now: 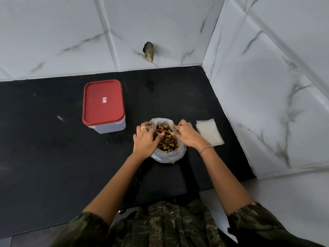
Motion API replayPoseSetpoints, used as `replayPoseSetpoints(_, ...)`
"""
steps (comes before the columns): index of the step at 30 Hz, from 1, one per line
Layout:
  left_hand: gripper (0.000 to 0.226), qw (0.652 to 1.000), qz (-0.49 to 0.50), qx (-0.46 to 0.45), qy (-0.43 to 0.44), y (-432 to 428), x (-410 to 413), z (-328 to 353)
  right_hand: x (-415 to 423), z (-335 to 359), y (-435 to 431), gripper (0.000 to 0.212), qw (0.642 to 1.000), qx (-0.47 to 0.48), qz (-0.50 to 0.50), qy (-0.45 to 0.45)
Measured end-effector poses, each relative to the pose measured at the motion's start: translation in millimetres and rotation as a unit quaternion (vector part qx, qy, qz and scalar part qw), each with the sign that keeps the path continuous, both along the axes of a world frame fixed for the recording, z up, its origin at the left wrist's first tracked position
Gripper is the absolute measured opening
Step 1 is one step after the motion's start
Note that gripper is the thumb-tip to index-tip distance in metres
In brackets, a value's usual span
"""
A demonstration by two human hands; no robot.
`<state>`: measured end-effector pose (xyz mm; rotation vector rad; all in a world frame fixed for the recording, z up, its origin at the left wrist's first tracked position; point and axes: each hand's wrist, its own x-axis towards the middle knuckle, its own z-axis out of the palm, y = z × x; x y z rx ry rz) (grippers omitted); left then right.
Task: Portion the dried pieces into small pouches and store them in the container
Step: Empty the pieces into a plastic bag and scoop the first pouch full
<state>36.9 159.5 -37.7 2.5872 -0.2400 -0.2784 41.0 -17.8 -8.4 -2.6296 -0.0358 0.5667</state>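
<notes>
While L hand [145, 138] and R hand [187, 135] pinch bag [167, 156] rim w/ curled fingers, step is prob. opening dried pieces [166, 138]; next needs one of the pouches [210, 133] near surface [53, 139] right edge.

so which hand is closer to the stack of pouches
Right. The right hand is at the bag's right rim, just left of the pouches; the left hand is at its left rim.
</notes>
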Motion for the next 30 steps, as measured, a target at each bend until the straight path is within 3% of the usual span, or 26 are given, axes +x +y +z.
replayPoseSetpoints(3, 0.087, 0.996, -0.048, -0.014, 0.069, 6, -9, 0, 2, 8, -8, 0.058, 0.996, 0.037, 0.033, 0.078)
replayPoseSetpoints(7, 0.113, 0.987, -0.071, -0.068, 0.129, 13, -12, -1, 4, 8, -9, 0.089, 0.989, 0.013, 0.060, 0.135)
replayPoseSetpoints(10, 0.118, 0.980, -0.082, -0.087, 0.159, 18, -13, -3, 2, 7, -6, 0.104, 0.986, -0.003, 0.070, 0.151)
replayPoseSetpoints(19, 0.133, 0.978, -0.107, -0.088, 0.154, 22, -22, -11, -15, 1, -6, 0.108, 0.986, 0.045, 0.045, 0.155)
replayPoseSetpoints(23, 0.129, 0.978, -0.125, -0.080, 0.147, 23, -23, -10, -21, -4, -1, 0.121, 0.988, 0.014, 0.041, 0.151)
replayPoseSetpoints(27, 0.136, 0.975, -0.152, -0.056, 0.152, 25, -25, -9, -28, -10, 6, 0.134, 0.989, -0.012, 0.039, 0.139)
replayPoseSetpoints(30, 0.145, 0.982, -0.156, 0.001, 0.109, 23, -29, -15, -35, -16, 10, 0.136, 0.993, -0.021, 0.035, 0.109)
